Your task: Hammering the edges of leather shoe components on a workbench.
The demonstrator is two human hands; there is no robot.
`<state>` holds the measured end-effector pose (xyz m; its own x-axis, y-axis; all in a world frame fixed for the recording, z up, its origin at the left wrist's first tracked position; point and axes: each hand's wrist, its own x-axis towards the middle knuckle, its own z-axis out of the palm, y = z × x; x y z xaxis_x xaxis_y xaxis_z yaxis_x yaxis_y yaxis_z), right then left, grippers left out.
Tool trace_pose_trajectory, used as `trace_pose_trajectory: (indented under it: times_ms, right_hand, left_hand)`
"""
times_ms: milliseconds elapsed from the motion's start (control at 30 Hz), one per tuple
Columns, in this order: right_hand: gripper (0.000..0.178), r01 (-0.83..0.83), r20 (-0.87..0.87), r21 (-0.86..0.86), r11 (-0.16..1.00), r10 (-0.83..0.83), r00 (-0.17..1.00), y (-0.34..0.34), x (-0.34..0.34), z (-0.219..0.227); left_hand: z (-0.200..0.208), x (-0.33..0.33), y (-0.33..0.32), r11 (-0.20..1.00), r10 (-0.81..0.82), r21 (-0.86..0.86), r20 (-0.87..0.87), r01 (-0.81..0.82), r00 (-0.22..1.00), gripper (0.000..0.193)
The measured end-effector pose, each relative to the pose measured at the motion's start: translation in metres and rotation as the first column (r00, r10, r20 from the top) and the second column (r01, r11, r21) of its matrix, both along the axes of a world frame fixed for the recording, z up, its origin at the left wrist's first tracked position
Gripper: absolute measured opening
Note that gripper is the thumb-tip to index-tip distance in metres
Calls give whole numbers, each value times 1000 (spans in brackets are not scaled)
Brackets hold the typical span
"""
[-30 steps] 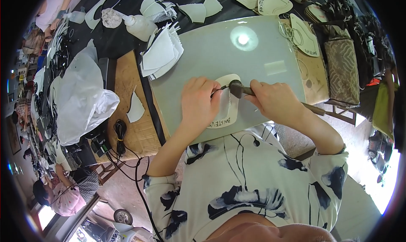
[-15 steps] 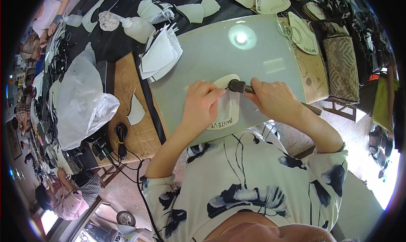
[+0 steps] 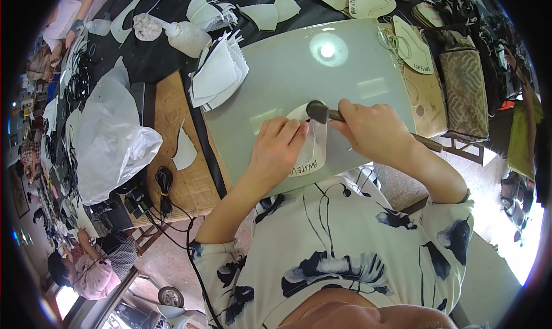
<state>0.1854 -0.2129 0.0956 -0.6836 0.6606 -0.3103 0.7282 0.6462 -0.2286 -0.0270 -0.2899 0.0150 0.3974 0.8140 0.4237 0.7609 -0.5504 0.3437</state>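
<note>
A dark-headed hammer [image 3: 318,110] with a wooden handle is gripped in my right hand [image 3: 374,131]. Its head is over the upper edge of a cream, rounded flat piece [image 3: 318,151] with handwriting along its near side. Whether the head touches that edge, I cannot tell. My left hand [image 3: 279,148] is at the piece's left side, fingers bent together over its margin, hiding that part. The piece lies on a smooth grey-green slab [image 3: 276,64] in front of me. A paler layer with a wavy edge shows inside the piece's outline.
Left of the slab are stacked white cut pieces [image 3: 218,79], a white bottle [image 3: 187,39], a plastic bag [image 3: 109,139] and a coiled black cable [image 3: 164,188]. Similar cream pieces [image 3: 371,0] lie at the back. A patterned bag [image 3: 463,93] stands right. People sit far left.
The hammer head has shifted slightly left and up, its tilt changed. My left fingers have folded further over the piece's edge, and the thumb has moved in beneath them.
</note>
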Motion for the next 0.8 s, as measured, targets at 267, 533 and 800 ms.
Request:
trace_pose_trajectory:
  times_ms: [267,533,800]
  right_hand:
    - [33,26,-8,-48,998,-27,1000,-2,0,-7]
    - [36,30,-14,-17,999,-31,999,-3,-2,-7]
    - [35,32,-48,-7,999,-32,998,-5,2,-12]
  left_hand:
    - [-2,-3,-4,955,197,-279,351,-99,915,28]
    - [-3,6,-16,976,194,-140,220,-166,956,30]
    - [-3,14,-21,984,176,-24,56,-175,983,28]
